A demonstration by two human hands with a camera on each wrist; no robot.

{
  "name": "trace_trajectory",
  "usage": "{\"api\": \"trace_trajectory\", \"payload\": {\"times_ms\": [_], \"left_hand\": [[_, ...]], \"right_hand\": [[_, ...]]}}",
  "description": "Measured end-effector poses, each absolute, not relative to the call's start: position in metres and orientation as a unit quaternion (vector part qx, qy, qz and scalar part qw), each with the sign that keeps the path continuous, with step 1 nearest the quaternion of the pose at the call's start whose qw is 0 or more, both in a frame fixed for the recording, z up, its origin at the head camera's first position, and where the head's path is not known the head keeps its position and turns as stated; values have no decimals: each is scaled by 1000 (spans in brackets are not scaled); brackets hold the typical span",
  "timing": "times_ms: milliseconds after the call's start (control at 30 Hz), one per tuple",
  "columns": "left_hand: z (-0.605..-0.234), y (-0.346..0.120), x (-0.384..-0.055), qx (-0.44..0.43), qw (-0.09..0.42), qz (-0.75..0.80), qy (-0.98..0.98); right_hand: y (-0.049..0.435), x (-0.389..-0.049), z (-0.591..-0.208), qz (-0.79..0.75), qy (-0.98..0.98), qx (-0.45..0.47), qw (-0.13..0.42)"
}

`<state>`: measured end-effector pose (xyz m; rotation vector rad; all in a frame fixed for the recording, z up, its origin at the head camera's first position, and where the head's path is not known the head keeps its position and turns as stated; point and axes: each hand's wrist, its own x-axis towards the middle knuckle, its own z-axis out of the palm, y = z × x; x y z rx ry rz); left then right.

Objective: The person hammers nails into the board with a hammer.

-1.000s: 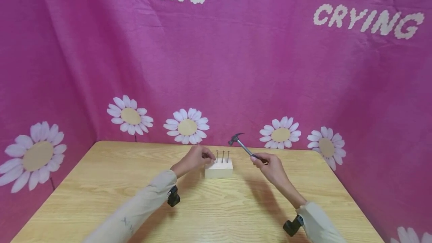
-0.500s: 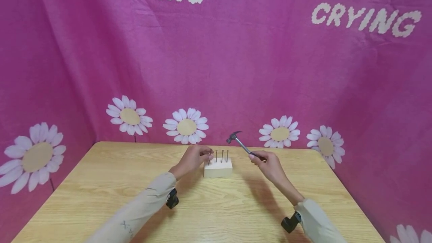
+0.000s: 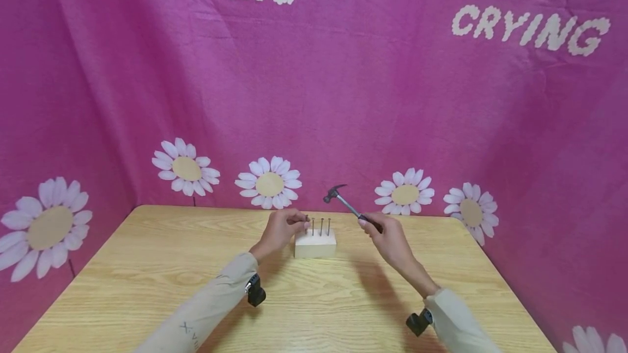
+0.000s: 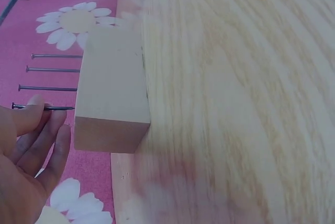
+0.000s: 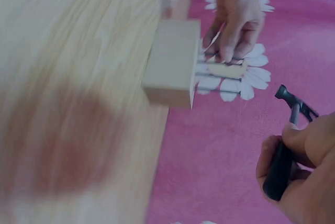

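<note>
A pale wooden block (image 3: 315, 249) sits on the table, with three nails (image 4: 52, 88) standing upright in a row from its top face. At the left end of that row, my left hand (image 3: 279, 230) pinches a fourth-in-line nail (image 4: 60, 108) between thumb and fingers. Its point is right at the block's top in the left wrist view, its head sticking out past the fingertips. My right hand (image 3: 392, 241) grips a claw hammer (image 3: 347, 204) by its black handle, partly hidden by the fingers. The hammer's dark head is raised above and slightly behind the block.
The wood-grain table (image 3: 304, 309) ends at a back edge just behind the block. A pink cloth (image 3: 343, 97) with white daisies and lettering hangs behind and on both sides. Black wrist cameras (image 3: 256, 291) are worn under both forearms.
My left fingers have shifted up and brought the nail from a lean to nearly upright at the block's left end. The hammer has drifted slightly left and up.
</note>
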<state>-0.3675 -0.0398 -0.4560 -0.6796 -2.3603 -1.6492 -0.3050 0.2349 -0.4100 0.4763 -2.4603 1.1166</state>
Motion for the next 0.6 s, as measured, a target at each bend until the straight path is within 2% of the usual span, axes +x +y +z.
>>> {"api": "trace_trajectory", "payload": {"times_ms": [100, 300, 600], "left_hand": [[-457, -40, -367, -222, 89, -557, -795], [-459, -38, -364, -226, 100, -553, -796], [-458, -34, -359, -245, 127, -535, -798]], "right_hand": [[228, -308, -409, 350, -880, 212, 242], [219, -312, -406, 347, -858, 245, 290], [212, -311, -401, 309, -865, 280, 279]]}}
